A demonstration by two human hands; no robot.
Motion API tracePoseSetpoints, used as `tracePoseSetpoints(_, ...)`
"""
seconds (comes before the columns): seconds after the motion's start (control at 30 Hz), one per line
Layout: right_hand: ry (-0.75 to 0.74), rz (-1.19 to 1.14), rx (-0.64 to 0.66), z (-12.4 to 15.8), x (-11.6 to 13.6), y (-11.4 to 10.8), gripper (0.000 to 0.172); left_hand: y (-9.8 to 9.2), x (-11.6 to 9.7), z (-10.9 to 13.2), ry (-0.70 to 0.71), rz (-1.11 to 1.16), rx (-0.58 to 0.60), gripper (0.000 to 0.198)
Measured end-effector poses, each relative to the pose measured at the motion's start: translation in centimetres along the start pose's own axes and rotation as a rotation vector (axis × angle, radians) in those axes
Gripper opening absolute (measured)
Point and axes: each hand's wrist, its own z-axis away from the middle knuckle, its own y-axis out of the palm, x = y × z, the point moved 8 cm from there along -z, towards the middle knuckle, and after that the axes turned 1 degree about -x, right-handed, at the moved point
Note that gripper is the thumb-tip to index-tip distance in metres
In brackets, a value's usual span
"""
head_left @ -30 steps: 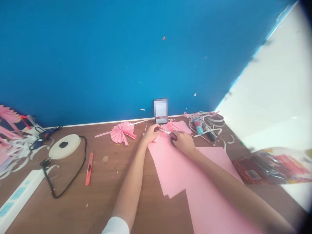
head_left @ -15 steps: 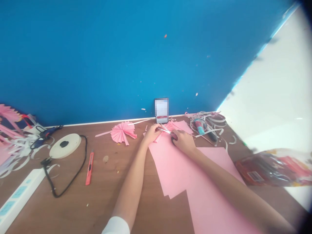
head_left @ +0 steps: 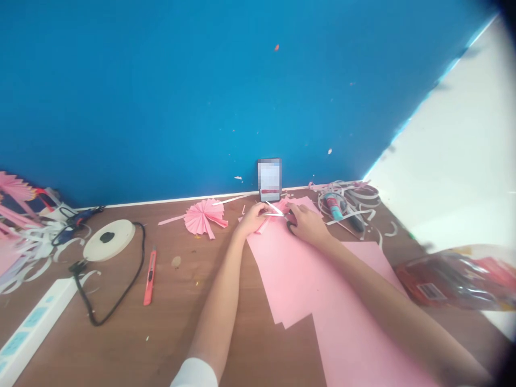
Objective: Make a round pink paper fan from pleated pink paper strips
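Note:
My right hand (head_left: 308,223) is closed around a pair of scissors (head_left: 278,213), their blades spread apart and pointing left. Opposite the blades, my left hand (head_left: 255,217) has its fingers pinched on a pleated pink paper (head_left: 262,228), which is partly hidden by both hands. Under my hands lie large sheets of pink paper (head_left: 288,274) with uneven edges. To the left of my left hand, a pink pleated paper fan (head_left: 204,217) rests on the table with a strip sticking out.
A phone (head_left: 270,180) leans on the blue wall. Left are a red utility knife (head_left: 150,277), a round cream-coloured disc (head_left: 108,241), a black cord and a power strip (head_left: 38,328). Right are paper strips, a glue tube (head_left: 332,207) and a plastic bag (head_left: 455,277).
The scissor blades have spread wider apart. My right hand has shifted slightly right, while my left hand stays nearly in place. The view has moved a little.

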Motion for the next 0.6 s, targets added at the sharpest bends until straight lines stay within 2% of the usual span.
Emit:
tracePoseSetpoints(0.1,0.024,0.014,0.05,-0.1,-0.6,0.2,0.052,0.0,0.0,0.1,0.002,-0.027,0.014,0.015)
tracePoseSetpoints(0.33,-0.015,0.106,0.132,-0.2,-2.0,-0.2,0.052,-0.2,0.3,-0.2,0.032,-0.104,-0.006,0.015)
tracePoseSetpoints(0.6,-0.055,0.126,0.135,-0.3,-2.5,-0.4,0.025,-0.2,0.2,0.0,0.022,-0.1,-0.001,0.013)
